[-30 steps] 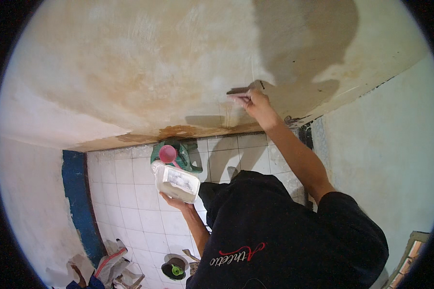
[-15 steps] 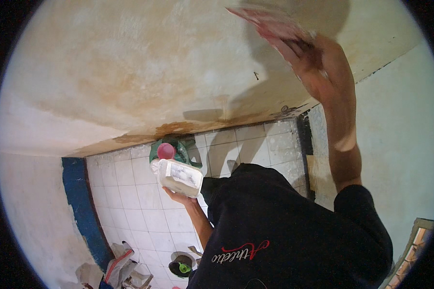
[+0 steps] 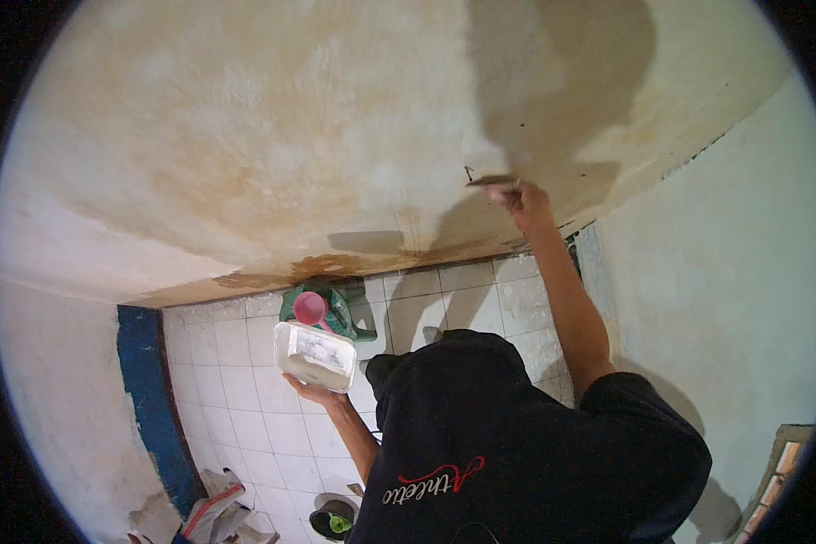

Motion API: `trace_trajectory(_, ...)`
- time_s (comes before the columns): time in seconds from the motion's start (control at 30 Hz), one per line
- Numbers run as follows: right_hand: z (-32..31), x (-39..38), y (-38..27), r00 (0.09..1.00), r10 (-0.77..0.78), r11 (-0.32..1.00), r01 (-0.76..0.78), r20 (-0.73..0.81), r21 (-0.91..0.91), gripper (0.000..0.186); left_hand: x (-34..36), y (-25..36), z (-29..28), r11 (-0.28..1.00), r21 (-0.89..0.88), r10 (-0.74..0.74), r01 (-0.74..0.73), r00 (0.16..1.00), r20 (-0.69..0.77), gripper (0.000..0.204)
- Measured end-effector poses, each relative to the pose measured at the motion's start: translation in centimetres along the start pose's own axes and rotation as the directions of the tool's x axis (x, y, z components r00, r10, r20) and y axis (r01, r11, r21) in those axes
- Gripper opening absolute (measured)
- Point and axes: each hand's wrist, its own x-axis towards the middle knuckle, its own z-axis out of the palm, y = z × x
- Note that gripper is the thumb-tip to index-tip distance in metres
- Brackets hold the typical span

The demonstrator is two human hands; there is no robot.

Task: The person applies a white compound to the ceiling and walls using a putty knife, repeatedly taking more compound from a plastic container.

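My left hand (image 3: 314, 388) holds a white rectangular plastic container (image 3: 314, 354) with pale paste inside, low over the tiled floor. My right hand (image 3: 521, 204) is closed on a flat scraper (image 3: 490, 180), at or very near the stained cream wall (image 3: 272, 145); whether the blade touches it I cannot tell. A small dark nail (image 3: 469, 172) sticks out of the wall just beside the blade. My dark shirt covers the lower middle of the view.
Below stands a green object (image 3: 354, 308) with a pink dipper (image 3: 310, 308) on it. A dark bucket (image 3: 329, 519) with a green scoop and sacks (image 3: 213, 512) lie on the white tiles (image 3: 240, 385). Side walls, a blue-painted strip (image 3: 154, 408) and a window frame (image 3: 780, 480) border the space.
My right hand with the scraper swung high to the upper right half a second ago and has come back down near the nail. My left hand and container have shifted slightly left and down.
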Motion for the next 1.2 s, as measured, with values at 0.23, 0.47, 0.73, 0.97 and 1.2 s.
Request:
trace_trajectory(0.23, 11.7, -8.5, -15.2, 0.966, -0.246, 0.961, 0.254, -0.084, 0.106, 0.033, -0.3, -0.1, -1.0, 0.999, 0.036, -0.011, 0.010, 0.999, 0.044, 0.066)
trace_trajectory(0.47, 13.5, -15.0, -13.4, 0.915, -0.403, 0.912, 0.404, 0.028, -0.069, 0.031, -0.7, 0.6, 0.1, 0.994, -0.007, -0.110, 0.110, 0.993, 0.044, 0.063)
trace_trajectory(0.73, -1.7, -0.4, -0.4, 0.980, -0.084, 0.981, 0.049, -0.181, -0.186, 0.033, 0.5, 0.5, 0.0, 0.995, -0.035, -0.087, 0.090, 0.993, 0.074, 0.063)
trace_trajectory(0.97, 8.4, -6.7, -15.8, 0.824, -0.429, 0.339, 0.527, 0.370, -0.780, 0.033, 0.2, 0.5, -0.2, 0.996, 0.043, -0.075, 0.072, 0.994, 0.080, 0.065)
trace_trajectory(1.2, 14.6, -15.5, -20.2, 0.827, -0.463, 0.737, 0.559, 0.318, -0.380, 0.032, -0.3, 0.8, 1.4, 0.992, 0.004, -0.123, 0.123, 0.990, 0.074, 0.066)
